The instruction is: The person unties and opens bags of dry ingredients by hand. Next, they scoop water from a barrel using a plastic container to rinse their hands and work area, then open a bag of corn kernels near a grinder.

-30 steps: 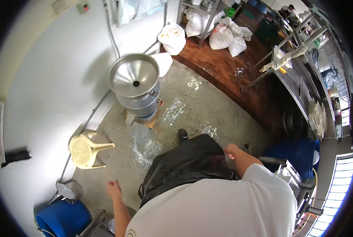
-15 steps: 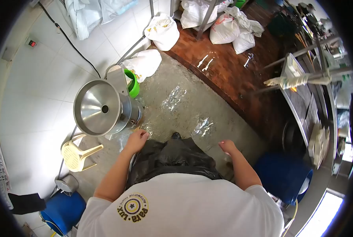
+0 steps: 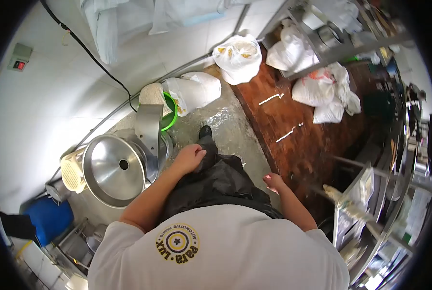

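My left hand (image 3: 191, 157) hangs over my dark trousers, its fingers curled closed with nothing visible in them. Lower on the other side, my right hand (image 3: 274, 182) is loosely closed too, and I see no object in it. To the left of my left hand stands a steel machine (image 3: 110, 171) with a wide round bowl and a dark central hole. Behind its upright metal plate (image 3: 149, 126) sits a green tub (image 3: 172, 116), with a pale full sack (image 3: 152, 94) beside it. Neither hand touches these things.
White sacks (image 3: 199, 91) lie along the wall, with a tied white bag (image 3: 238, 63) farther on. More bags (image 3: 317, 89) rest on the wet brown floor (image 3: 279, 111). A metal rack (image 3: 344, 217) stands at right. Left are a cream stool (image 3: 72, 173) and blue barrel (image 3: 49, 217).
My view has shifted forward and turned, so the machine now lies lower left and the tub and sacks are nearer. One dark boot has come forward. Both hands remain closed.
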`<control>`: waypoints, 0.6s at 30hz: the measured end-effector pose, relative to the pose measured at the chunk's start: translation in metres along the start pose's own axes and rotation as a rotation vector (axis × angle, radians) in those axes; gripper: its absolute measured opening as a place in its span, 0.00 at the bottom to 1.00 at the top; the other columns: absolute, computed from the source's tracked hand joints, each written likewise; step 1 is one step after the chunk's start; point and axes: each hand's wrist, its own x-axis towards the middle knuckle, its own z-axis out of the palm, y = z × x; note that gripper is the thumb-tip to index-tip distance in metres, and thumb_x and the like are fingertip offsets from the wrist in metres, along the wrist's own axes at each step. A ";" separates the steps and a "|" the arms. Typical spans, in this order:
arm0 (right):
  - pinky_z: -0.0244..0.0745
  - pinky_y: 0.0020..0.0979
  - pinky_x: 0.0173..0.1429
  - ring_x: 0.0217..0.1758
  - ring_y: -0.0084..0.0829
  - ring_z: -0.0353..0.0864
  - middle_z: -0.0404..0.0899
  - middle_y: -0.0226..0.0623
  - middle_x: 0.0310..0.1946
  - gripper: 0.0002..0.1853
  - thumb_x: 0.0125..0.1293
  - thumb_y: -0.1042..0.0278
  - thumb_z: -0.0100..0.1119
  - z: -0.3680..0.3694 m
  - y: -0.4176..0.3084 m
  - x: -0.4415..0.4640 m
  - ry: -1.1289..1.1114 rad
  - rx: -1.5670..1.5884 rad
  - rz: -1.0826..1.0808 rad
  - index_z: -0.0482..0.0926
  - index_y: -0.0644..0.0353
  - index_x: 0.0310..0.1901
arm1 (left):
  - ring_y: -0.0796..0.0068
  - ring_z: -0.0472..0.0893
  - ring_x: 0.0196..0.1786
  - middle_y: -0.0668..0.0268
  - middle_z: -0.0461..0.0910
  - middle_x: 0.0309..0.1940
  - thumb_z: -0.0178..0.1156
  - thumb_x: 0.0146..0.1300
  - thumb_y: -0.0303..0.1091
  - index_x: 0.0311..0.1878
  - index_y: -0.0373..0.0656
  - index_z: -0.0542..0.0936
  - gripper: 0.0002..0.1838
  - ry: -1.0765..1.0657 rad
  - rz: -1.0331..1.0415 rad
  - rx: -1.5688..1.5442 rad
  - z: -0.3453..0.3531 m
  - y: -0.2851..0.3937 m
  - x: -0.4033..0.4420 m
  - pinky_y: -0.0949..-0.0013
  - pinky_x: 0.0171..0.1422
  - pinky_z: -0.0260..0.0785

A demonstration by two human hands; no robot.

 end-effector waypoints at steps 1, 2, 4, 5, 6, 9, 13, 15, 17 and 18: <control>0.80 0.45 0.60 0.56 0.50 0.86 0.87 0.50 0.50 0.23 0.69 0.48 0.65 -0.027 -0.009 0.015 -0.029 -0.038 -0.033 0.85 0.59 0.53 | 0.47 0.84 0.45 0.50 0.86 0.40 0.62 0.69 0.45 0.45 0.36 0.84 0.19 -0.024 -0.037 -0.015 -0.009 0.010 0.017 0.51 0.50 0.76; 0.80 0.45 0.60 0.57 0.50 0.86 0.87 0.50 0.50 0.23 0.69 0.48 0.64 -0.052 -0.015 0.027 -0.059 -0.072 -0.059 0.85 0.59 0.54 | 0.47 0.84 0.45 0.50 0.86 0.40 0.62 0.69 0.45 0.45 0.36 0.84 0.19 -0.015 -0.054 -0.025 -0.013 0.015 0.029 0.51 0.50 0.76; 0.80 0.45 0.60 0.58 0.50 0.85 0.87 0.51 0.50 0.23 0.69 0.48 0.63 -0.100 -0.020 0.074 -0.040 -0.080 -0.059 0.85 0.60 0.52 | 0.50 0.86 0.46 0.51 0.86 0.42 0.62 0.70 0.46 0.46 0.38 0.84 0.18 -0.023 -0.073 0.080 -0.017 0.016 0.057 0.53 0.52 0.77; 0.81 0.42 0.50 0.47 0.43 0.86 0.87 0.46 0.42 0.18 0.71 0.53 0.63 -0.121 -0.015 0.103 0.008 -0.171 -0.208 0.84 0.61 0.49 | 0.50 0.86 0.46 0.51 0.86 0.42 0.62 0.70 0.46 0.46 0.38 0.84 0.18 -0.019 -0.076 0.070 -0.019 0.015 0.070 0.53 0.52 0.77; 0.81 0.40 0.45 0.42 0.40 0.87 0.86 0.44 0.38 0.16 0.72 0.55 0.63 -0.146 -0.024 0.121 0.030 -0.221 -0.282 0.84 0.61 0.48 | 0.49 0.86 0.47 0.50 0.86 0.43 0.62 0.70 0.47 0.47 0.38 0.84 0.19 -0.010 -0.123 0.085 -0.018 0.013 0.083 0.52 0.53 0.77; 0.81 0.45 0.46 0.42 0.50 0.87 0.86 0.49 0.36 0.13 0.73 0.60 0.58 -0.225 -0.089 0.166 0.191 -0.284 -0.351 0.84 0.61 0.45 | 0.45 0.85 0.48 0.47 0.85 0.44 0.62 0.69 0.47 0.50 0.36 0.82 0.21 0.060 -0.131 0.112 -0.010 -0.006 0.128 0.51 0.54 0.76; 0.78 0.54 0.52 0.50 0.60 0.83 0.84 0.56 0.41 0.17 0.72 0.58 0.51 -0.294 -0.164 0.293 0.111 -0.587 -0.485 0.83 0.63 0.44 | 0.44 0.84 0.49 0.45 0.85 0.45 0.63 0.69 0.47 0.59 0.32 0.78 0.27 0.202 -0.232 0.104 0.003 -0.005 0.204 0.51 0.55 0.75; 0.79 0.54 0.54 0.51 0.60 0.84 0.84 0.57 0.44 0.18 0.73 0.56 0.50 -0.331 -0.235 0.313 0.031 -0.793 -0.637 0.82 0.63 0.46 | 0.47 0.85 0.49 0.45 0.85 0.45 0.64 0.69 0.46 0.60 0.31 0.78 0.28 0.259 -0.333 0.007 0.017 0.011 0.251 0.52 0.56 0.75; 0.79 0.55 0.57 0.52 0.60 0.84 0.84 0.59 0.48 0.18 0.74 0.55 0.50 -0.347 -0.287 0.382 -0.012 -0.934 -0.654 0.81 0.63 0.49 | 0.53 0.85 0.49 0.49 0.85 0.43 0.66 0.68 0.47 0.62 0.30 0.76 0.30 0.341 -0.468 -0.148 0.036 0.001 0.306 0.56 0.55 0.75; 0.78 0.55 0.59 0.54 0.59 0.83 0.83 0.58 0.50 0.19 0.74 0.56 0.51 -0.346 -0.299 0.426 0.097 -0.765 -0.697 0.81 0.63 0.50 | 0.53 0.85 0.49 0.49 0.85 0.43 0.66 0.68 0.47 0.62 0.30 0.76 0.30 0.334 -0.465 -0.127 0.046 0.000 0.335 0.56 0.55 0.75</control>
